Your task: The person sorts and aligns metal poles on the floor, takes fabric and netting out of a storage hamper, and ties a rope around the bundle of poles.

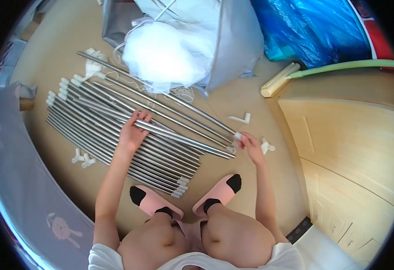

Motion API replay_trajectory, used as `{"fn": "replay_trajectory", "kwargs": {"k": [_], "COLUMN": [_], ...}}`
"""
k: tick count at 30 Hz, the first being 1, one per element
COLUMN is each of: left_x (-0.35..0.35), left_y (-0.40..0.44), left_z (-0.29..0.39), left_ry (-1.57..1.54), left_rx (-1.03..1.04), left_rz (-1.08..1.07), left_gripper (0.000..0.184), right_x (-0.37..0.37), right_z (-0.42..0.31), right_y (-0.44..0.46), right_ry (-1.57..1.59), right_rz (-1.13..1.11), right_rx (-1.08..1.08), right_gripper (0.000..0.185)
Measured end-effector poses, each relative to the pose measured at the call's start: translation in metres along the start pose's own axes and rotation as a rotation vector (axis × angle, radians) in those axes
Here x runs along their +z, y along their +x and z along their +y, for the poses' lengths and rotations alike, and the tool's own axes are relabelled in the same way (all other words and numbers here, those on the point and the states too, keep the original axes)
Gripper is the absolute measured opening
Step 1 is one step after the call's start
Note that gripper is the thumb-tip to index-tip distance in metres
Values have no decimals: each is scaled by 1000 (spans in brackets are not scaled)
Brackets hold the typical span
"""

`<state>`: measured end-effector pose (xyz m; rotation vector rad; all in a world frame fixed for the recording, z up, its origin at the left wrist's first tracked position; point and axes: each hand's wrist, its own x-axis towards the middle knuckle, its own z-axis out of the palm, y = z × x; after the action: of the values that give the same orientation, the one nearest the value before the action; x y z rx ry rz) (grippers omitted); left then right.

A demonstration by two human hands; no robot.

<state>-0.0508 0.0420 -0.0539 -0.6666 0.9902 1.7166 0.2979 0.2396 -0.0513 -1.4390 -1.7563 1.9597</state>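
Observation:
Many thin silvery metal tubes (161, 159) lie side by side on the floor, several with white plastic ends. My left hand (135, 130) is wrapped round a couple of metal tubes (183, 140) that cross above the row, with its fingertips showing on their far side. At the right, my right hand (251, 147) pinches the white plastic connector (238, 135) on the end of a long metal tube (197, 110). Beside it, another long tube (165, 106) ends in a clear-looking fitting (231, 149) close to my fingers.
Loose white connectors (265, 146) lie right of my right hand, with more connectors (88, 160) at the left. A grey fabric bag (237, 45) holding white netting (165, 56) stands ahead. A blue plastic bag (314, 31), a wooden cabinet (341, 148) and grey fabric (26, 166) border the floor.

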Motion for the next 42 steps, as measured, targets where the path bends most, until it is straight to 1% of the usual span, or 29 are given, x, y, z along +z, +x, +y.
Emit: {"fn": "replay_trajectory", "kwargs": {"k": [1,3,6,10,12,14,15,16,18,19,21,22,24,25,26,27,28,30,31,33,34,36,38,39,40,42], "left_x": [0,-5,-4,2,2,2,4,1,-6,-2,-7,-8,-2,6,15,22,28,47,60,75,82,99,119,124,134,147], "left_y": [1,3,6,2,2,3,1,5,15,8,11,11,8,3,-4,-7,-10,-26,-36,-47,-52,-64,-76,-75,-83,-93], "left_z": [0,0,4,8,8,11,14,16,21,25,28,30,32,35,38,40,41,49,52,56,58,59,57,51,47,33], "left_ry": [-6,-4,8,73,35,-20,-25,-26,-85,-92,-74,-63,-93,-107,-123,-156,-157,-122,-144,-229,-261,-340,-469,-520,-533,-594], "left_rx": [-6,-9,17,38,53,50,62,63,81,92,105,118,166,179,192,205,211,268,286,295,305,286,204,193,194,114], "left_rz": [-38,-125,-273,-288,-267,-246,-232,-232,-346,-324,-354,-371,-330,-297,-268,-298,-329,-325,-332,-384,-402,-429,-472,-549,-565,-615], "left_gripper": [37,38,41,50,42,39,33,33,35,29,26,25,19,19,19,18,18,18,18,16,16,16,16,16,16,16], "right_x": [-4,-14,-20,-20,-19,-18,-19,-22,-26,-27,-31,-34,-38,-31,-21,-13,-12,-12,-9,7,22,55,89,109,127,152], "right_z": [-7,-10,-8,8,13,19,21,24,26,25,18,19,19,5,-14,-28,-27,-23,-33,-60,-81,-126,-159,-178,-195,-219], "right_y": [-5,-10,-12,-13,-14,-13,-14,-15,-14,-15,-16,-17,-19,-19,-23,-25,-24,-24,-22,-30,-34,-39,-36,-34,-28,-12], "right_ry": [-20,-104,-98,-34,-16,-18,-26,-26,-64,-65,-103,-105,21,19,436,849,837,870,858,791,780,209,-17,11,38,95], "right_rz": [-18,-28,-79,-129,-119,-140,-145,-146,-163,-167,-91,-108,-13,-30,-118,-204,-216,-97,-107,-343,-349,-297,-395,-381,-364,-246], "right_rx": [-19,-21,-40,-16,42,39,44,44,37,36,30,27,-51,-57,-85,-106,-112,-97,-114,-246,-258,-371,-548,-645,-741,-990], "right_gripper": [26,27,28,30,32,33,33,33,33,33,28,28,30,30,33,36,36,42,42,68,68,102,125,124,124,104]}}
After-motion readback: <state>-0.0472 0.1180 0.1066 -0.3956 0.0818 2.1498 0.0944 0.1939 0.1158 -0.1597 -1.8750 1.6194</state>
